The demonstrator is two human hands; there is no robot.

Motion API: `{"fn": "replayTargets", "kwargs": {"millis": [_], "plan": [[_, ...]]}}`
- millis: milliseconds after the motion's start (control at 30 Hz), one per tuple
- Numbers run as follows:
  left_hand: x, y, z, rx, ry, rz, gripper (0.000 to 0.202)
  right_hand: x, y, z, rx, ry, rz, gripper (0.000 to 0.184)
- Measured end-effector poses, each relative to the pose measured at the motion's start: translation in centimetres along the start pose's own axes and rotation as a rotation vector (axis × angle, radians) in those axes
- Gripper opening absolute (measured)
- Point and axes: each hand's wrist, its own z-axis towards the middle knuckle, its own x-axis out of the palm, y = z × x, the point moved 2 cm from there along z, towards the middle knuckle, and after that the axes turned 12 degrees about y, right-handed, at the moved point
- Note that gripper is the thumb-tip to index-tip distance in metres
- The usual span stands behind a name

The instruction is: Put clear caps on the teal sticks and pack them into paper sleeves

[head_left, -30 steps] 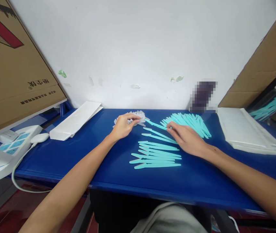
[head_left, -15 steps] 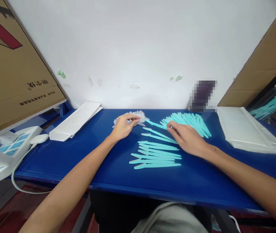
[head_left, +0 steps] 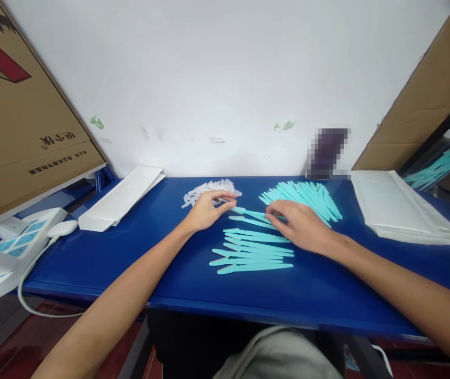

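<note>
My right hand point(head_left: 294, 223) pinches the handle of a turquoise eyebrow razor point(head_left: 254, 213), whose blade end points left. Close to that end, my left hand point(head_left: 209, 209) has thumb and fingers pressed together; what lies between them is too small to make out. Behind the left fingers is a heap of clear plastic blade caps point(head_left: 213, 187). More turquoise razors point(head_left: 256, 253) lie in a loose column on the table below the hands, blade ends to the left. Beyond my right hand sits a fanned pile of turquoise razors point(head_left: 307, 195), partly covered by it.
The blue table point(head_left: 130, 263) meets a white wall. At left are a folded white packet point(head_left: 120, 200), a power strip point(head_left: 27, 247) with a cable, and a large carton point(head_left: 31, 105). White pouches point(head_left: 399, 210) and a clear jar of razors point(head_left: 442, 163) stand right.
The razor in my right hand has come down and slightly left, over the top of the column. My left hand has moved slightly right and down, uncovering more of the cap heap.
</note>
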Motion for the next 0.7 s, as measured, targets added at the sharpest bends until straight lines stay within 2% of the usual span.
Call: {"fn": "replayTargets", "kwargs": {"millis": [100, 200, 300, 433, 500, 700], "plan": [[-0.3, 0.9, -0.3, 0.018, 0.034, 0.290, 0.033, 0.2, -0.4, 0.1, 0.043, 0.017, -0.066, 0.024], [-0.3, 1.8, -0.6, -0.072, 0.130, 0.512, 0.039, 0.2, -0.5, 0.1, 0.061, 0.055, -0.102, 0.028], [-0.1, 2.2, -0.7, -0.139, 0.198, 0.562, 0.041, -0.1, 0.1, -0.1, 0.015, 0.050, -0.096, 0.028], [-0.2, 1.7, -0.6, -0.081, 0.179, 0.589, 0.032, -0.1, 1.1, -0.4, -0.127, 0.159, -0.039, 0.028], [-0.5, 1.6, -0.5, -0.064, 0.163, 0.593, 0.027, -0.1, 1.3, -0.4, -0.150, 0.212, -0.021, 0.030], [-1.0, 1.9, -0.5, -0.059, 0.135, 0.618, 0.030, -0.2, 1.2, -0.1, 0.012, 0.301, 0.045, 0.034]]}}
